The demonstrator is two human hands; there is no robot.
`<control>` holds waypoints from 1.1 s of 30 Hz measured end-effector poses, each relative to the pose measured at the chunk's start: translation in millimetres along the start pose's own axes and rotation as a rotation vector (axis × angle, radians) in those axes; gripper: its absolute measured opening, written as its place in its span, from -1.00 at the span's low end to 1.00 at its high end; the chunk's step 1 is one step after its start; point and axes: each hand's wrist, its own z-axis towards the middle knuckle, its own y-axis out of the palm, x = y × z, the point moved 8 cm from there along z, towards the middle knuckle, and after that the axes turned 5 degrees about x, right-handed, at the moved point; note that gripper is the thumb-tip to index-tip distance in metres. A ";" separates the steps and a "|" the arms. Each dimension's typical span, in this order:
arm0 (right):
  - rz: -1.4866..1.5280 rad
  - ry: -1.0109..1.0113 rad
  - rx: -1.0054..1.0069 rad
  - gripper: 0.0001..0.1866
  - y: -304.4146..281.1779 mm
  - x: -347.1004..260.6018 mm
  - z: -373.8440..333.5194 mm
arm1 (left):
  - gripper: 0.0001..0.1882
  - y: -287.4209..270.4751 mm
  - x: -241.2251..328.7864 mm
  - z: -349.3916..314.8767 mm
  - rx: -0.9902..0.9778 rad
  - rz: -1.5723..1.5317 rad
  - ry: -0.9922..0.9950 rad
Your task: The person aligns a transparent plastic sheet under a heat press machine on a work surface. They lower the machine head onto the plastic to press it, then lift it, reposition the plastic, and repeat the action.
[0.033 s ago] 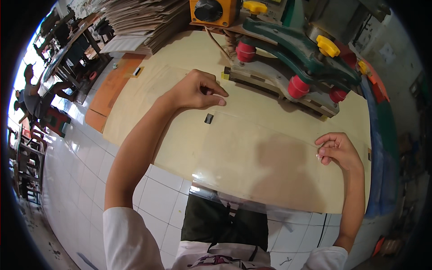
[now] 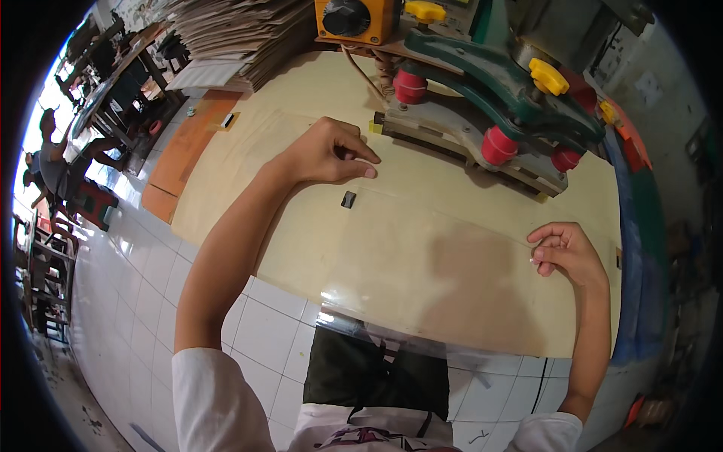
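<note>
A clear plastic sheet [image 2: 376, 290] lies over the pale yellow tabletop [image 2: 294, 226], its glossy near edge hanging past the table's front. My left hand [image 2: 331, 154] is closed in a pinch by the sheet's far left corner, though the film between thumb and forefinger barely shows. With thumb and fingers, my right hand [image 2: 566, 252] pinches the sheet's far right corner, where a small shiny bit shows. A small black block [image 2: 348, 200] rests on the table just below my left hand.
A green press machine [image 2: 482, 90] with red and yellow knobs stands at the far right. Beside it is an orange box with a black dial [image 2: 350, 19]. A tall stack of cardboard [image 2: 233, 38] sits far left. Another person [image 2: 56, 162] sits at the left.
</note>
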 end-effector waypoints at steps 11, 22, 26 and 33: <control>0.079 -0.164 0.127 -0.81 -3.5 1.2 -3.9 | -0.76 1.8 5.8 3.5 0.022 0.050 -0.002; 0.018 -0.175 0.211 -0.81 -1.2 3.1 -6.6 | -0.74 4.1 1.5 3.8 0.021 0.065 0.000; 0.057 -0.173 0.219 -0.81 0.0 2.8 -4.9 | -0.71 4.4 1.7 2.4 0.022 0.033 -0.019; -0.001 -0.151 0.269 -0.83 1.7 -0.9 -7.4 | -0.65 4.9 1.2 2.3 0.010 0.060 0.031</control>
